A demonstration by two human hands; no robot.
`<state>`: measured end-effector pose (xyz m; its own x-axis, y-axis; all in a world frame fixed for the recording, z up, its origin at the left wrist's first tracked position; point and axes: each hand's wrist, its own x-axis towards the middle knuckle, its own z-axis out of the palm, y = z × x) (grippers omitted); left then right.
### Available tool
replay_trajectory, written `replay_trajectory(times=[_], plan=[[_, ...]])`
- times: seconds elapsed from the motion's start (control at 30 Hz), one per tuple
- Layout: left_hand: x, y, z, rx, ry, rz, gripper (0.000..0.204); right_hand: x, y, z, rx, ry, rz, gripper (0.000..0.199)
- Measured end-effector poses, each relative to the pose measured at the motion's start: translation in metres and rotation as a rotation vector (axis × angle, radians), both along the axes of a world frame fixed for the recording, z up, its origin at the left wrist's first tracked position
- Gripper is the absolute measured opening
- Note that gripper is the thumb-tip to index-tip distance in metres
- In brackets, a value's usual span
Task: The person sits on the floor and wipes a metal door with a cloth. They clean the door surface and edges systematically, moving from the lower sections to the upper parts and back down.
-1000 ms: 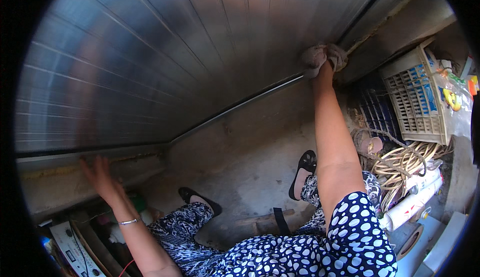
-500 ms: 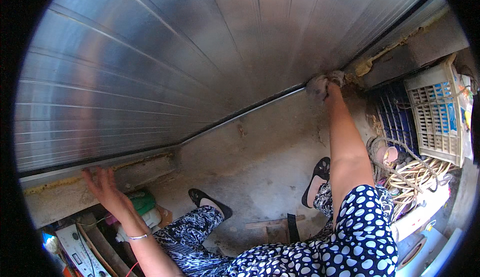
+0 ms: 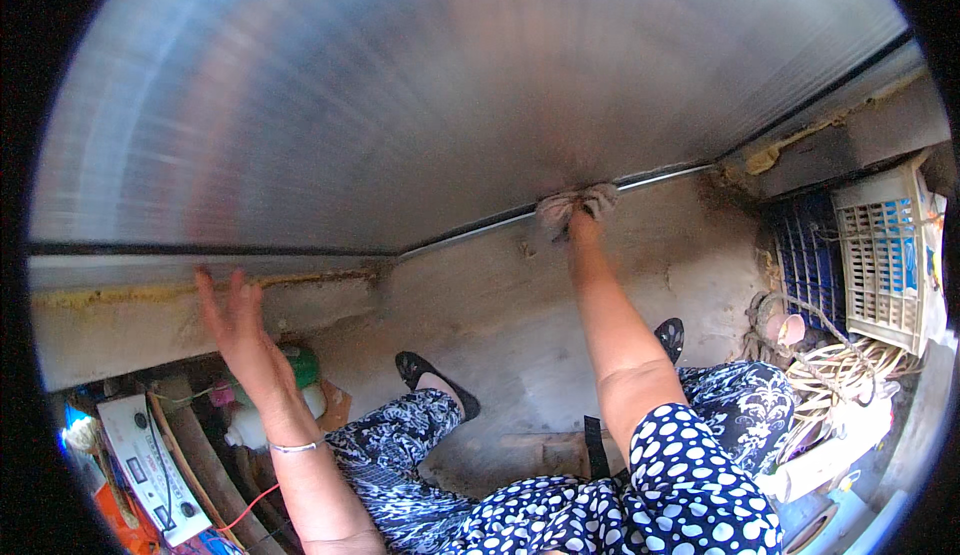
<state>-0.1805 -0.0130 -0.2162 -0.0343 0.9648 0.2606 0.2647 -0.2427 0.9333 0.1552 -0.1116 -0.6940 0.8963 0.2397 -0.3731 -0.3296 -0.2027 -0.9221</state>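
My right hand [image 3: 587, 207] is closed on a greyish cloth [image 3: 557, 217]. The cloth presses along the bottom edge of a large ribbed metal panel [image 3: 330, 135], where it meets the concrete floor; most of my fingers are hidden by it. My left hand [image 3: 240, 327] is raised near the low ledge [image 3: 120, 330] at the left, its fingers stretched out and apart, holding nothing. Whether its fingertips touch the ledge, I cannot tell. A bracelet [image 3: 297, 447] circles my left wrist.
A white crate [image 3: 880, 260] and a dark blue crate [image 3: 805, 255] stand at the right, above coiled pale cable [image 3: 850, 360] and rope. At the lower left lie a white control box [image 3: 150, 470], a green container [image 3: 303, 366] and wooden boards. My black shoes [image 3: 437, 380] stand on the floor.
My right hand has slid left along the panel's bottom edge with the cloth. The left hand is still open near the ledge. The whole view has shifted.
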Motion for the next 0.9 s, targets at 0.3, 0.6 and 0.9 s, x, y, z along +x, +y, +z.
replay_trajectory(times=[0.3,0.6,0.9], plan=[[-0.016,-0.009,0.014,-0.07,-0.005,-0.12,0.066,-0.176,0.087,0.051,0.062,0.471,0.068,0.036],[-0.019,-0.01,0.013,-0.073,0.032,-0.149,0.066,-0.252,0.129,0.069,0.213,0.95,0.479,0.032],[-0.017,0.004,-0.002,-0.059,0.027,-0.089,0.072,-0.091,0.03,0.145,0.316,0.729,0.203,0.028]])
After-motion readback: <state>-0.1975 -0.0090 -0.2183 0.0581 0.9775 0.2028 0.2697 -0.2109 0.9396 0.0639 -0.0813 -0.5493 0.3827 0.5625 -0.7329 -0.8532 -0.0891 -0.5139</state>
